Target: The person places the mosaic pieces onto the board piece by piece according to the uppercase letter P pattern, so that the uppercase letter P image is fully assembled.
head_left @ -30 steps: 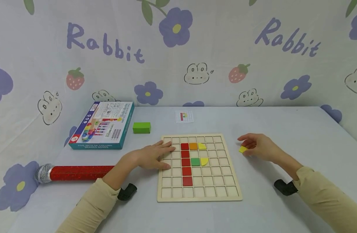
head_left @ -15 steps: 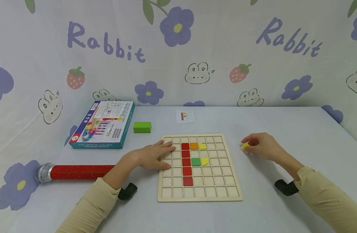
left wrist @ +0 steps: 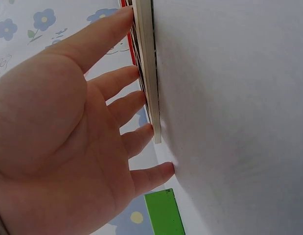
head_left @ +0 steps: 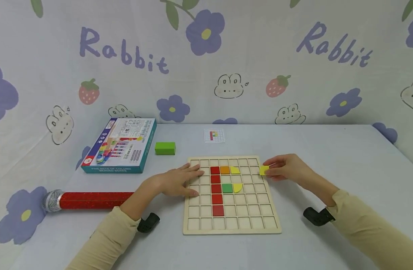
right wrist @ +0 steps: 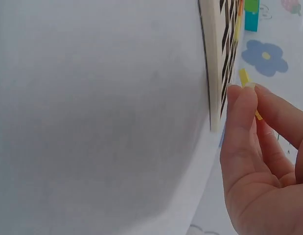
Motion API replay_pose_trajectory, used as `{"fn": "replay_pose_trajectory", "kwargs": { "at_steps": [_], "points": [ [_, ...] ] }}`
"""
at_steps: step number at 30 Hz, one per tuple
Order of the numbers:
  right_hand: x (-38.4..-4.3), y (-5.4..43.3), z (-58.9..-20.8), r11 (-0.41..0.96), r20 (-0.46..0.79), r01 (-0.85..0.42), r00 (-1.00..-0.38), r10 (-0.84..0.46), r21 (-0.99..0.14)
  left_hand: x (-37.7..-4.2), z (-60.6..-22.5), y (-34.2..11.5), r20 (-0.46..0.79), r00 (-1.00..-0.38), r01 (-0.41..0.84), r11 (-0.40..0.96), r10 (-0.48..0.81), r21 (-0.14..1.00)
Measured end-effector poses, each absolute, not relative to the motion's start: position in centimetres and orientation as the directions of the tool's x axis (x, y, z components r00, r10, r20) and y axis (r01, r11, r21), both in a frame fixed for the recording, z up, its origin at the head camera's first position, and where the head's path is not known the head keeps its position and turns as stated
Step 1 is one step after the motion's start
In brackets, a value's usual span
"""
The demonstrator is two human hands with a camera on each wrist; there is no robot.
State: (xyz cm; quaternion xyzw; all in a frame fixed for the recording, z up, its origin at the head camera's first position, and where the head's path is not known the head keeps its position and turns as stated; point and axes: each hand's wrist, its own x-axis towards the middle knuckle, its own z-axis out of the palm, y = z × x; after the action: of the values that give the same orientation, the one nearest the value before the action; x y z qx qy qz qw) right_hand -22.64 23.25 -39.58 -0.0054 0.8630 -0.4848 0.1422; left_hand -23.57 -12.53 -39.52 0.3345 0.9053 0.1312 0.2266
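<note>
A wooden grid board (head_left: 231, 229) lies flat on the table. In its squares sit several red square tiles (head_left: 217, 199) in a column, an orange tile (head_left: 225, 170), a green tile (head_left: 227, 188) and two yellow tiles with a rounded side, one the lower yellow tile (head_left: 237, 188). My left hand (head_left: 174, 182) rests with spread, straight fingers on the board's left edge; the left wrist view shows its fingertips at the rim. Between thumb and fingers my right hand (head_left: 287, 167) pinches a small yellow tile (head_left: 264, 170) over the board's upper right edge.
Behind the board lie a small pattern card (head_left: 214, 136) and a green block (head_left: 165, 148). A flat toy box (head_left: 120, 146) stands at the back left. A red microphone (head_left: 92, 200) lies at the left, partly behind the left forearm.
My right hand has lifted the yellow tile off the table right of the board and carried it left to the board's edge. The left hand has stayed in place.
</note>
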Motion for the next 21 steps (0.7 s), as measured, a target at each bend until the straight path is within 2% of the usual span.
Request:
{"fn": "replay_pose_trajectory", "kwargs": {
  "at_steps": [9,21],
  "points": [
    [-23.1,20.0,-40.1,0.473,-0.293,0.173,-0.936,-0.194,-0.864,-23.7,-39.7,-12.6,-0.325,-0.676,0.541,0.745,0.662,0.391],
    [-23.5,17.1,-40.8,0.523,-0.27,0.13,-0.942,-0.202,-0.842,-23.6,-39.6,-12.6,-0.332,-0.694,0.518,0.763,0.639,0.387]
  ]
}}
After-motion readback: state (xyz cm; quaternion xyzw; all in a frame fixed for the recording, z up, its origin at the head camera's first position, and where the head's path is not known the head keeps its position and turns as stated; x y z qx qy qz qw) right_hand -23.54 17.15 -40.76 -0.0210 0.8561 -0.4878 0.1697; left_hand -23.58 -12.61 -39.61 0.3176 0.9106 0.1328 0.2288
